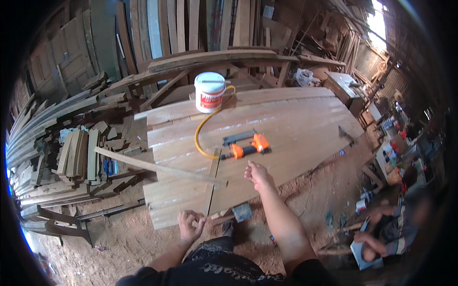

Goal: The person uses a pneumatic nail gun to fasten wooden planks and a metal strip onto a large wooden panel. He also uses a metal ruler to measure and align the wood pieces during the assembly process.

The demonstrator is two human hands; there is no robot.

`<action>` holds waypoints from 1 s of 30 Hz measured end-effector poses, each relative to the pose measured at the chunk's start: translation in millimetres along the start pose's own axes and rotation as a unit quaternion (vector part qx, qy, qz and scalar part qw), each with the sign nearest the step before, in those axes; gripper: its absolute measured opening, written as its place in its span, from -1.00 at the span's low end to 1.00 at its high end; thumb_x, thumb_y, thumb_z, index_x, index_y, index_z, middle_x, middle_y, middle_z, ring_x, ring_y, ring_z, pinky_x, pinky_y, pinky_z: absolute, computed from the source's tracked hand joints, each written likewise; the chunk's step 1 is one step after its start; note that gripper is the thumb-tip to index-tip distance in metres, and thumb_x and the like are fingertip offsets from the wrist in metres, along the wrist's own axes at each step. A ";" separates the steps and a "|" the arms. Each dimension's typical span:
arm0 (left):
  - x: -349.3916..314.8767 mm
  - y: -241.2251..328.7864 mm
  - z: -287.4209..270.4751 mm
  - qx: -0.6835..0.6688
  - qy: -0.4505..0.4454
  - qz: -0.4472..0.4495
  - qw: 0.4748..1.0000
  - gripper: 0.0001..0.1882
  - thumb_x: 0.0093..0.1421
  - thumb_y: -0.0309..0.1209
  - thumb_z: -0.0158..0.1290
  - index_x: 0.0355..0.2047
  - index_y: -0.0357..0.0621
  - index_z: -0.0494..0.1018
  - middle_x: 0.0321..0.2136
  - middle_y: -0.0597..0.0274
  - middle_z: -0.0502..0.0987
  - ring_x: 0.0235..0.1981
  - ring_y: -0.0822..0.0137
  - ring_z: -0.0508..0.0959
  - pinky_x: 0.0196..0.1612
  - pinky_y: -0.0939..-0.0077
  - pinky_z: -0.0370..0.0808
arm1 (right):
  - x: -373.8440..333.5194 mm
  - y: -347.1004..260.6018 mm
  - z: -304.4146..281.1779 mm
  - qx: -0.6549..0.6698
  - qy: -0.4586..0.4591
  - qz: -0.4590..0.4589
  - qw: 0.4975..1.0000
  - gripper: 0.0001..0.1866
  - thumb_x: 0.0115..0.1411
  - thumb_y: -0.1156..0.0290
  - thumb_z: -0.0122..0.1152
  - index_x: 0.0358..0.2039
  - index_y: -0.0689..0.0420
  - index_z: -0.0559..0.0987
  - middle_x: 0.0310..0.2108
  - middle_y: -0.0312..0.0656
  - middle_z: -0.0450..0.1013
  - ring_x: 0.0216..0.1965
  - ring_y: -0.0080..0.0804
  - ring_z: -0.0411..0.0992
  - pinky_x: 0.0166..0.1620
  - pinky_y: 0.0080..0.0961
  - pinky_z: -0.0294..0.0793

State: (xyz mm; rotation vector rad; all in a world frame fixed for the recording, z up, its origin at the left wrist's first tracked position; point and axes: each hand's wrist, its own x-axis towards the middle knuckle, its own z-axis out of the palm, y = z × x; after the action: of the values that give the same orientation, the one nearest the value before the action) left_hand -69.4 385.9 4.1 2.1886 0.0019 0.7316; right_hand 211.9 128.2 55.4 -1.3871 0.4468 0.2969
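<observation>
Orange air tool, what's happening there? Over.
Left hand by narrow strip. Right hand curled near orange air tool. Tool on wooden panel. Long batten crossing narrow strip.

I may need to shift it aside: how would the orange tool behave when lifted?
The orange tool would probably tug on the yellow hose, which appears joined to it. It may feel heavier toward its bulky orange head. With its angular body lying on the wooden boards, it seems unlikely to roll.

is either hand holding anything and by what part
The left hand is at the near end of the narrow strip; a grip there cannot be told, nor anything in the curled right hand.
</observation>
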 end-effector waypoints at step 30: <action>131.3 156.7 260.7 0.168 0.187 -0.196 0.948 -0.71 0.28 -0.38 0.30 -0.50 -0.17 0.44 -0.29 0.05 0.56 -0.20 -0.01 0.53 -0.09 0.06 0.42 | 247.1 -230.8 -243.7 0.015 -0.035 -0.034 0.999 -0.88 0.30 0.52 0.21 -0.25 0.06 0.43 -0.47 -0.33 0.39 -0.47 -0.48 0.43 -0.39 -0.36 0.58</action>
State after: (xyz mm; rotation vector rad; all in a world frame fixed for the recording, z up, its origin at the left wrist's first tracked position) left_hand 134.5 128.6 48.8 2.2243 0.7841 0.9507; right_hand 503.3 -164.3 111.9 -1.3561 0.3454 0.2813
